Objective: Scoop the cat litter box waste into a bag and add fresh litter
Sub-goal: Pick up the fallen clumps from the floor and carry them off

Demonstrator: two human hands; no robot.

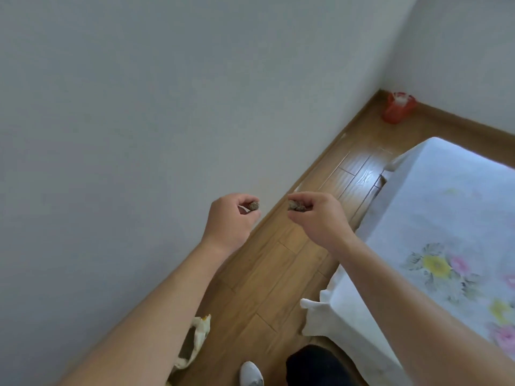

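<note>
Above the strip of wooden floor (pixel 278 277) between the wall (pixel 139 135) and the bed (pixel 446 213), we are holding both hands out in front of us. The left hand (pixel 228 218) is pinching a small brownish clump (pixel 254 205) in its grip, thumb against curled fingers. The right hand (pixel 317 215) is gripping a second clump (pixel 296 205) the same way, and the two clumps are hanging near each other but apart. We are taking them to be litter waste, though they are too small to be sure.

The litter box is not showing, nor any scoop, so we are unable to say how much has been cleared. A pale bag (pixel 199 334) with greyish contents is lying on the floor by the wall, partly hidden under our left forearm. A red bag (pixel 397 107) is sitting well apart in the far corner.

We are judging the task to be somewhere in the waste stage. The clumps are not yet bagged, and adding fresh litter is not yet done.
</note>
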